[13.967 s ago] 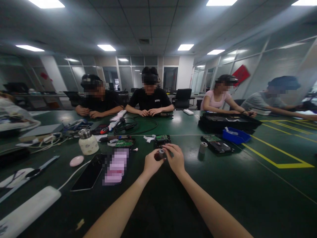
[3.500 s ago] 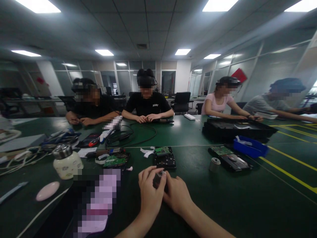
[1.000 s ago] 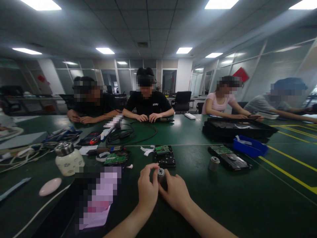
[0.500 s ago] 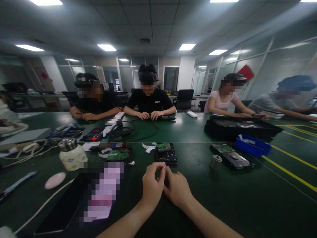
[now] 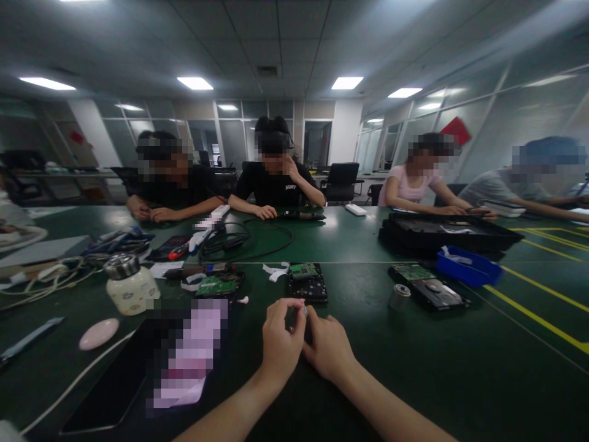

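Fingers bent and tips pinched, my left hand [image 5: 281,334] is near the middle of the green table. My right hand [image 5: 329,344] is curled right beside it, its fingertips meeting those of the left. Something small and shiny shows between the fingertips, too hidden to name. Just beyond them lies a hard drive [image 5: 308,288] with a green circuit board on top and a white strip [image 5: 275,272] at its left. To the left sits a second green circuit board [image 5: 215,285] on a dark part. Another hard drive [image 5: 430,286] lies on the right, next to a small metal cylinder [image 5: 399,297].
A cream bottle [image 5: 132,288], a pink oval [image 5: 98,334], a black tablet [image 5: 108,380] and a blurred-out purple thing [image 5: 193,344] are on the left. At right stand a blue bin [image 5: 469,270] and a black tray [image 5: 442,239]. Several people sit across the table [image 5: 331,245].
My hands stay together at nearly the same spot. The person opposite has raised one hand to the head, baring a dark pen-shaped tool on the table. The view has shifted slightly.
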Demonstrator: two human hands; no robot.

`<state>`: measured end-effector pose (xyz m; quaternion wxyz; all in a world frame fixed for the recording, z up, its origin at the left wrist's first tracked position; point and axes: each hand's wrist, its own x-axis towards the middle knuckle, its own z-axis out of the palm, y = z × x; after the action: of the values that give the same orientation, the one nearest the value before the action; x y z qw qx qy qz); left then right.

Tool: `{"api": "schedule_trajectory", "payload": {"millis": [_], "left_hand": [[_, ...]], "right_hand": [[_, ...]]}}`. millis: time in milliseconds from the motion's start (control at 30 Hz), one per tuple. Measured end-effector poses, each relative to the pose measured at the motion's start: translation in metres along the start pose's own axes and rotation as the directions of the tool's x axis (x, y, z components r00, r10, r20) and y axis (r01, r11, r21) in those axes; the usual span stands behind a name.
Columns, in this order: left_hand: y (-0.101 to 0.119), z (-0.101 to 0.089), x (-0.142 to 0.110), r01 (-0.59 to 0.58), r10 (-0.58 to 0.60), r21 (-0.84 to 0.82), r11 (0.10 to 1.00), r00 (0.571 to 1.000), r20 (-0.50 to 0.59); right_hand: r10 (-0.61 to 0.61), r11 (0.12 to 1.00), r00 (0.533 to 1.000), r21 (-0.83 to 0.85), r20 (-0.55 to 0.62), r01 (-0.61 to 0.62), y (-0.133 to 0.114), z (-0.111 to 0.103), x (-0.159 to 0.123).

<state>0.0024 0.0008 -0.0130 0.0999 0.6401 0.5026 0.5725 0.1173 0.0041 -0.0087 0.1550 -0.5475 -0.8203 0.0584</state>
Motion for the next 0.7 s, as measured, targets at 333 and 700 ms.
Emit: {"api": "schedule_trajectory", "payload": {"millis": [333, 700], "left_hand": [[0.0012, -0.0004, 0.0029, 0.023, -0.009, 0.155, 0.988, 0.996, -0.086], [0.0047, -0.0023, 0.0005, -0.015, 0.014, 0.094, 0.996, 1.000, 0.012]], "right_hand": [[-0.008, 1.000, 1.000, 0.009, -0.002, 0.008, -0.0017, -0.0026, -0.0002], [-0.035, 0.999, 0.999, -0.011, -0.008, 0.035, -0.0025, -0.0026, 0.0003]]}}
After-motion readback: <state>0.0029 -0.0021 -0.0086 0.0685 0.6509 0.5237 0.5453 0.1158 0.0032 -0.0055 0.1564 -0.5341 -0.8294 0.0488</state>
